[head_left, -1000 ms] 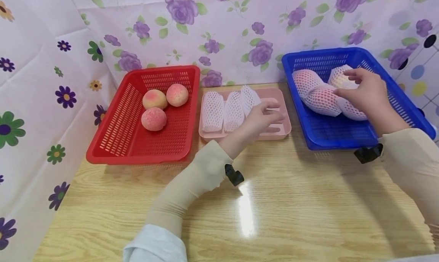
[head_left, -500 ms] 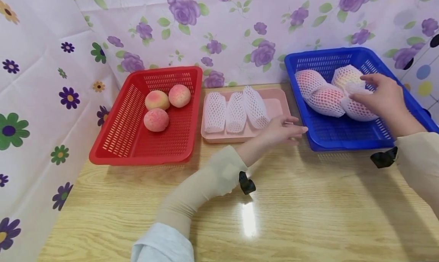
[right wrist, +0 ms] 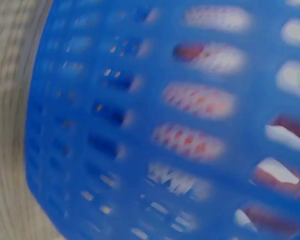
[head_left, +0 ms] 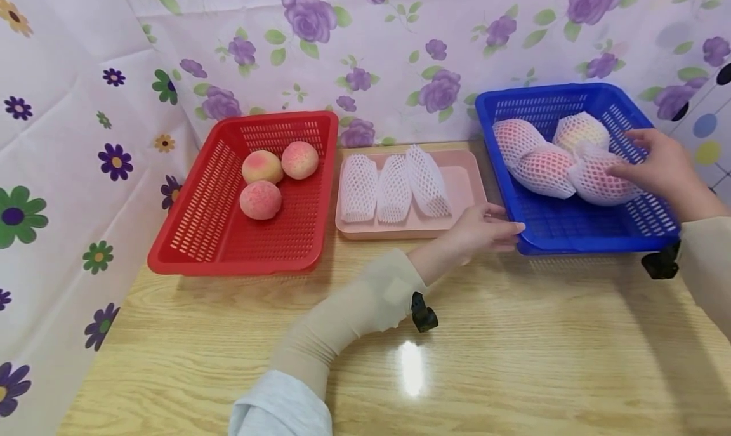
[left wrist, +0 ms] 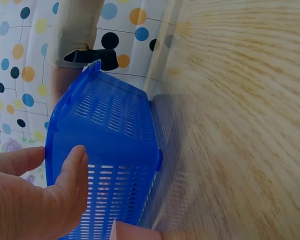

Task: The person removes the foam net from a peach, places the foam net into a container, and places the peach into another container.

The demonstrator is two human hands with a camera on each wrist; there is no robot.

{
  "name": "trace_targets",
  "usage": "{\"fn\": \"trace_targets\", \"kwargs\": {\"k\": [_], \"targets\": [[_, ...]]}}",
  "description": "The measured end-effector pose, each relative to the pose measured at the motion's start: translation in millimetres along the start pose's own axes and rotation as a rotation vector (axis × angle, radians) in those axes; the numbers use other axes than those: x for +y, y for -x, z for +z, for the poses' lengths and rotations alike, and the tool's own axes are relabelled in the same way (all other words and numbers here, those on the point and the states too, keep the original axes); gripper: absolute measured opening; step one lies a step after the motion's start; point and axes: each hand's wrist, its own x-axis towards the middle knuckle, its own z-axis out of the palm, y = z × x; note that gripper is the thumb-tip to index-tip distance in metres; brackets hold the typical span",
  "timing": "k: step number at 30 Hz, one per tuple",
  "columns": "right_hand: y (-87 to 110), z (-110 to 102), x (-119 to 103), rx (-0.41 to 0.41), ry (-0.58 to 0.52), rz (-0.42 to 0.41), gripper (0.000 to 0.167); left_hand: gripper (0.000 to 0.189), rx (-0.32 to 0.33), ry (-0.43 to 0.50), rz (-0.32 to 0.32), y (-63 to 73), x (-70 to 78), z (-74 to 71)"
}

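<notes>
My left hand (head_left: 480,230) is at the near left corner of the blue basket (head_left: 588,244), its fingertips right at the rim. In the left wrist view its thumb and a finger stand apart beside the basket's rim. Over the basket's right side, my right hand (head_left: 665,169) has its fingers parted, and the thumb tip overlaps a net-wrapped peach (head_left: 602,181). Several peaches in white foam nets lie in this basket, among them a paler one (head_left: 581,131) at the back. The right wrist view shows mostly the basket's slotted blue wall (right wrist: 150,125), blurred.
A pink tray (head_left: 465,182) with three white foam net sleeves (head_left: 394,188) stands left of the blue basket. Further left, a red basket (head_left: 234,266) holds three bare peaches (head_left: 260,200). The wooden table (head_left: 485,360) ends at a flowered cloth (head_left: 394,61) behind.
My left hand has moved right from over the pink tray to the blue basket's corner. My right hand has drawn back rightward from above the wrapped peaches to the basket's right side.
</notes>
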Motion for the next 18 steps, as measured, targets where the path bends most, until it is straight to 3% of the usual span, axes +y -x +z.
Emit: {"fn": "trace_targets", "kwargs": {"k": [9, 18], "targets": [[-8.1, 1.9, 19.7, -0.093, 0.053, -0.082, 0.081, 0.039, 0.022, 0.150, -0.026, -1.4, 5.3, 4.4], [-15.9, 4.7, 28.9, -0.278, 0.069, -0.143, 0.085, 0.043, 0.004, 0.162, -0.046, -2.6, 7.0, 2.1]]}}
